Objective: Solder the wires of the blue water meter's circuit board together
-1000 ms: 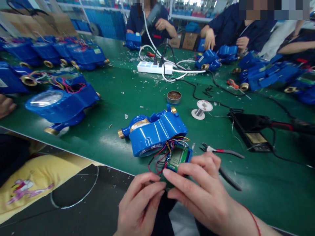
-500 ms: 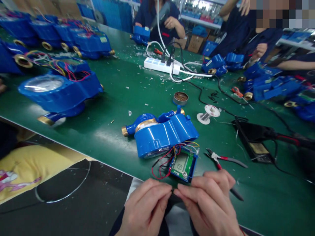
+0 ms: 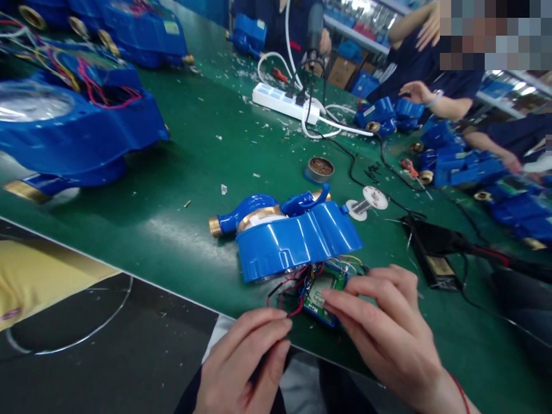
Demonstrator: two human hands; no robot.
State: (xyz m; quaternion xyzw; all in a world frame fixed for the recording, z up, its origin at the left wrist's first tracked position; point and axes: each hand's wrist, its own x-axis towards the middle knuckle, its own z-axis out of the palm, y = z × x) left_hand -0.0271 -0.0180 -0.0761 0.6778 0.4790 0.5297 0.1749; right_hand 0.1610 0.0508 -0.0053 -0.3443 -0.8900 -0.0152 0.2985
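A green circuit board (image 3: 318, 298) with a small display sits in a blue frame near the table's front edge, wired to a blue meter housing (image 3: 297, 244) behind it. The housing lies tilted, its brass end (image 3: 214, 226) pointing left. My right hand (image 3: 383, 330) reaches over the board, its fingertips at the display and the frame's right side; whether they grip anything is hidden. Just left of the board, my left hand (image 3: 250, 353) is beside the red wires (image 3: 295, 310), thumb apart from the fingers, with nothing visible between them.
A solder spool (image 3: 366, 203), a round tin (image 3: 319, 169) and a black soldering stand (image 3: 431, 253) lie behind and right. Farther back is a white power strip (image 3: 284, 103) with cables. A large blue meter (image 3: 99, 138) stands left. Other people work across the table.
My hands have parted from their pinch at the table edge. The right moved up and over the board; the left thumb separated from its fingers. The view has shifted, and the large left meter appears closer.
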